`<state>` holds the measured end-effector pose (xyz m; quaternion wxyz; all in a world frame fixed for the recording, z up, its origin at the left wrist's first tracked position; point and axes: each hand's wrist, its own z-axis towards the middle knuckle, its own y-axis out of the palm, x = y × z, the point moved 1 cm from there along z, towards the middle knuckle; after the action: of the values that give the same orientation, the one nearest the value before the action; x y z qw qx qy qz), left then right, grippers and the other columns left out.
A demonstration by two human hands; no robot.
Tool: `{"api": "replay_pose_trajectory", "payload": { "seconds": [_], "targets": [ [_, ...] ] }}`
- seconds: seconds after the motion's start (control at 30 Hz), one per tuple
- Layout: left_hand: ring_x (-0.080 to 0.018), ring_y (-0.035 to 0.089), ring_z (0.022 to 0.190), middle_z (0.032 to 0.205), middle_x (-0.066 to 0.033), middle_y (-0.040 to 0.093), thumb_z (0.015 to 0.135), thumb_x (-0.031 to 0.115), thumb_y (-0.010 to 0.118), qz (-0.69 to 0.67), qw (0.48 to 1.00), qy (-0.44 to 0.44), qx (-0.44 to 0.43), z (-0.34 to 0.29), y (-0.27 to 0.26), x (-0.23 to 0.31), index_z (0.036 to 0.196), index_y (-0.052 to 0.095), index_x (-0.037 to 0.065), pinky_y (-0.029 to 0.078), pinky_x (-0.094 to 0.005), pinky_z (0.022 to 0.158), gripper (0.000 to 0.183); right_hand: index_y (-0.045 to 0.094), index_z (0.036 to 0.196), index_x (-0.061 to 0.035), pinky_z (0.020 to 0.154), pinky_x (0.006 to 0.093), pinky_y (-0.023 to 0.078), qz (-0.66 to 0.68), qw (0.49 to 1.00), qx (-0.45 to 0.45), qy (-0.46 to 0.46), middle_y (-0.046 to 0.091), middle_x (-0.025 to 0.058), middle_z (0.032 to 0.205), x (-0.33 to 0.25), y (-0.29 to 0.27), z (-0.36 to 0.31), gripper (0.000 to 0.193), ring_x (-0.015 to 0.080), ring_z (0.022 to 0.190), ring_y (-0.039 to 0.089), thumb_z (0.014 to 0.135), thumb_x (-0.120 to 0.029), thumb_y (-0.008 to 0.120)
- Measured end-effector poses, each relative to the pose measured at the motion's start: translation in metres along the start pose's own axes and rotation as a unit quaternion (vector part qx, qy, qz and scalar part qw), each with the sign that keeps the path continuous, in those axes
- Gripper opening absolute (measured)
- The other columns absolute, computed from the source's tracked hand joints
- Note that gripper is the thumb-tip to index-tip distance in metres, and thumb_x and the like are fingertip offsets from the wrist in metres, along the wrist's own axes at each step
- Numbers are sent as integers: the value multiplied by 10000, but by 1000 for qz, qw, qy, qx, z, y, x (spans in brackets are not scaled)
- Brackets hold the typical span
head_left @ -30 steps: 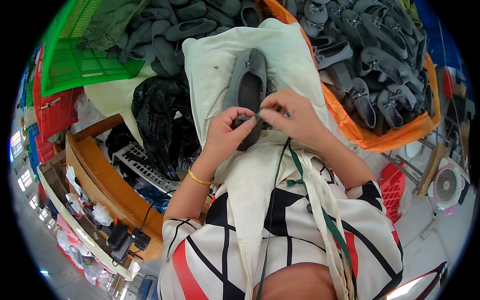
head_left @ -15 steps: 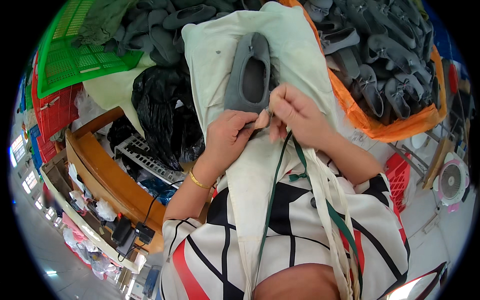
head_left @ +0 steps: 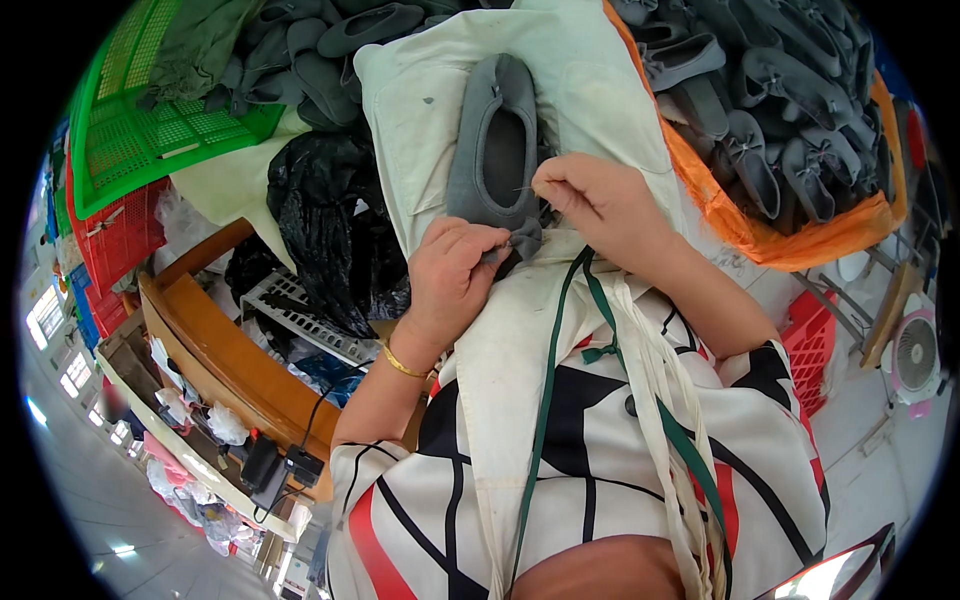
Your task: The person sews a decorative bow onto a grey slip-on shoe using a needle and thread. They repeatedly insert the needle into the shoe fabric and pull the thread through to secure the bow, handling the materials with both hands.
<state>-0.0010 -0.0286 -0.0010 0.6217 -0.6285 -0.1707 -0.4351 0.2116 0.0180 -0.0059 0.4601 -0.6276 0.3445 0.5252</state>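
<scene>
A grey slip-on shoe (head_left: 463,165) lies lengthwise on the white cloth over my lap, its dark opening facing up. My left hand (head_left: 452,270) is closed at the shoe's near end, thumb and fingers pinching a small grey fabric bow (head_left: 526,239) against it. Just right of the shoe, my right hand (head_left: 606,205) pinches a thin needle (head_left: 523,189) that points left over the shoe's opening. Any thread on it is too fine to make out.
Many grey shoes with bows fill an orange-rimmed bag (head_left: 745,240) at the right. More grey shoes (head_left: 325,80) lie at the far left beside a green basket (head_left: 150,130). A black plastic bag (head_left: 325,230) and a wooden drawer (head_left: 245,340) stand left; a fan (head_left: 913,355) stands right.
My right hand has parted from my left and moved slightly right, the needle now showing at its fingertips. The bow has come into view under my left fingers.
</scene>
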Motion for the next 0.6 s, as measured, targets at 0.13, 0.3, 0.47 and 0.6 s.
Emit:
{"api": "replay_pose_trajectory", "payload": {
  "seconds": [0.13, 0.3, 0.47, 0.6],
  "targets": [
    [-272, 629, 802, 893, -47, 723, 660, -65, 759, -15, 1000, 20, 9, -5, 2, -4, 913, 667, 79, 512, -346, 736, 305, 600, 895, -103, 511, 362, 475, -253, 962, -37, -94, 625, 78, 672, 8, 6, -1, 105, 270, 604, 631, 913, -201, 633],
    [-267, 635, 787, 902, -50, 726, 642, -79, 760, -15, 999, 42, 23, -6, 3, -6, 900, 656, 77, 514, -346, 753, 319, 609, 920, -112, 530, 424, 487, -185, 977, -104, -37, 629, 121, 654, 13, 14, -14, 104, 330, 596, 633, 925, -215, 598],
    [-267, 635, 782, 900, -48, 726, 645, -76, 763, -17, 999, 42, 20, -7, 3, -8, 894, 659, 75, 517, -347, 747, 309, 628, 974, -109, 565, 441, 498, -172, 976, -134, -14, 649, 135, 695, 11, 12, -17, 108, 347, 634, 642, 925, -195, 585],
    [-265, 635, 789, 898, -47, 725, 647, -70, 765, -18, 999, 36, 25, -7, 3, -8, 886, 665, 76, 520, -341, 735, 297, 640, 1000, -105, 574, 436, 503, -171, 976, -130, -14, 657, 137, 711, 11, 13, -18, 124, 345, 647, 648, 919, -182, 587]
  ]
}}
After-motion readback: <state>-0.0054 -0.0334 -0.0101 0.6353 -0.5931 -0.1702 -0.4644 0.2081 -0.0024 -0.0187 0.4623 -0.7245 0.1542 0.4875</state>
